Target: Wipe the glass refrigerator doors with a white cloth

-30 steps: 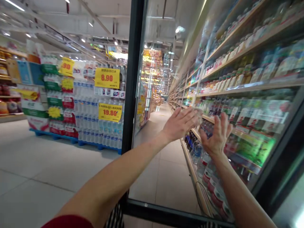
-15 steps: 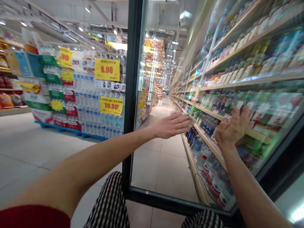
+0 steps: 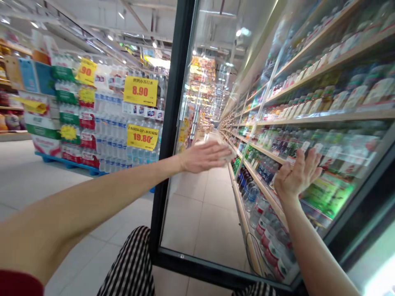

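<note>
My left hand (image 3: pixel 205 156) is stretched out over the glass door (image 3: pixel 185 218), its fingers long and flat. A pale cloth (image 3: pixel 231 155) shows beyond the fingertips, under the hand and against the pane; motion blurs its edges. My right hand (image 3: pixel 296 174) is raised at the right part of the pane, fingers apart and slightly bent, with nothing seen in it. Whether its palm touches the glass, I cannot tell. The door has a dark frame (image 3: pixel 168 135) and stands tilted in the view.
Shelves of bottles (image 3: pixel 324 113) run along the right, seen through the glass. Stacked packs of bottled water (image 3: pixel 111 131) with yellow price signs (image 3: pixel 140 90) stand at left on a blue pallet (image 3: pixel 68 163). My checkered trousers (image 3: pixel 128 267) are close below the door. Pale floor tiles extend down the aisle.
My left hand and the cloth have moved left across the glass. The right hand has shifted slightly left and down, still spread. The view has tilted a little.
</note>
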`<act>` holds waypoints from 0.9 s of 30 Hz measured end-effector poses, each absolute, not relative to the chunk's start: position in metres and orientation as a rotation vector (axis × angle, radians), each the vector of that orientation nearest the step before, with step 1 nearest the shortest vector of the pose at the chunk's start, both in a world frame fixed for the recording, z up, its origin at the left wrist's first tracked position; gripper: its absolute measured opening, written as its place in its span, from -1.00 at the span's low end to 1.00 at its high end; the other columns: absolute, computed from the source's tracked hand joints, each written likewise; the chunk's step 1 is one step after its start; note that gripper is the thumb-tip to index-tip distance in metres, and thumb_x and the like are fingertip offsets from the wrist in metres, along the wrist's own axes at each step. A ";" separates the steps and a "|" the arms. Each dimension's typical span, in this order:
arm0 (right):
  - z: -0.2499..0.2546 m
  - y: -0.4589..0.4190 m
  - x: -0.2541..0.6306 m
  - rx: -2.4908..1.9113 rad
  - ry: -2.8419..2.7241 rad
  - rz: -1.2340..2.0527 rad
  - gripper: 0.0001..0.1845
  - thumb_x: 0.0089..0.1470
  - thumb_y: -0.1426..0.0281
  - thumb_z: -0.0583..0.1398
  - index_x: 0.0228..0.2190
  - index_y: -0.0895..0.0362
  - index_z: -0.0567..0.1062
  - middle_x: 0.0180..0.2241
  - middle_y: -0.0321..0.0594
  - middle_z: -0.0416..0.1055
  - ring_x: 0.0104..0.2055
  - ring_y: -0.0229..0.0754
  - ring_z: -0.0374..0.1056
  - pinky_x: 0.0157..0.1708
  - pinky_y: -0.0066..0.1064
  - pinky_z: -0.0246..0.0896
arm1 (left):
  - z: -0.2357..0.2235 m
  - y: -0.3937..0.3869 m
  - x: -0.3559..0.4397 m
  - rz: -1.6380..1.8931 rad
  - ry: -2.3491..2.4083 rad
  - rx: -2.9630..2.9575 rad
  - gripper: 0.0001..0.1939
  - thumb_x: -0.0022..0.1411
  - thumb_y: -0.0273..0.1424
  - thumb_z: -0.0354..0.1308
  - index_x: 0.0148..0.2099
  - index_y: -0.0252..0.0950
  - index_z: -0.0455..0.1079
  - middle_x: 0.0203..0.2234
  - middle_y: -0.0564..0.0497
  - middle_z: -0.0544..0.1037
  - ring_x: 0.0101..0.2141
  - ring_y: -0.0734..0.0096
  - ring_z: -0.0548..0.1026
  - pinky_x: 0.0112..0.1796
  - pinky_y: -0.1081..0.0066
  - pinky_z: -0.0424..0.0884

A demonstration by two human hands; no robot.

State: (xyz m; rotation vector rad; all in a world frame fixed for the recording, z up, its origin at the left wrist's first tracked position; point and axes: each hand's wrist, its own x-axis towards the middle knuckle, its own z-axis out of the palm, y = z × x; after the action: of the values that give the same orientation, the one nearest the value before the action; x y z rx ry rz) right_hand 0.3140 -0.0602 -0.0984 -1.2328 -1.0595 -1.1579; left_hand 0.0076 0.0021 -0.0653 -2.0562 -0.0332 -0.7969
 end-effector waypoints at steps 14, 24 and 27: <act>-0.098 -0.058 0.314 -1.206 -1.035 -1.185 -0.47 0.06 0.31 -0.03 0.08 0.17 0.22 0.17 0.04 0.06 0.24 0.07 -0.10 0.11 0.13 -0.18 | -0.050 0.002 0.003 -0.985 -0.226 -2.003 -0.58 0.22 -0.37 -0.10 0.14 -0.14 0.11 0.17 0.05 0.15 0.21 0.42 -0.03 0.18 0.23 -0.10; -0.099 -0.058 0.315 -1.222 -1.055 -1.172 -0.47 0.06 0.32 -0.03 0.09 0.16 0.20 0.18 0.04 0.03 0.25 0.05 -0.13 0.14 0.09 -0.23 | -0.085 -0.006 0.023 -0.581 0.114 -2.122 -0.57 0.21 -0.40 -0.12 0.14 -0.13 0.12 0.16 0.10 0.17 0.20 0.54 -0.03 0.18 0.36 -0.07; -0.100 -0.059 0.315 -1.228 -1.055 -1.165 -0.46 0.07 0.32 -0.04 0.09 0.16 0.19 0.19 0.03 0.02 0.25 0.05 -0.15 0.14 0.08 -0.25 | -0.051 0.002 0.017 -0.866 -0.190 -2.073 -0.54 0.24 -0.38 -0.14 0.19 -0.10 0.01 0.20 0.11 0.08 0.22 0.50 -0.11 0.19 0.26 -0.14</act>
State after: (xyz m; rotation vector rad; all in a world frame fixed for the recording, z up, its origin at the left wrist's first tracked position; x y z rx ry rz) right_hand 0.3148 -0.0592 -0.0998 -1.2275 -1.0553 -1.1647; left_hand 0.0165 0.0022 -0.0511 -2.0734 -0.1901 -0.8660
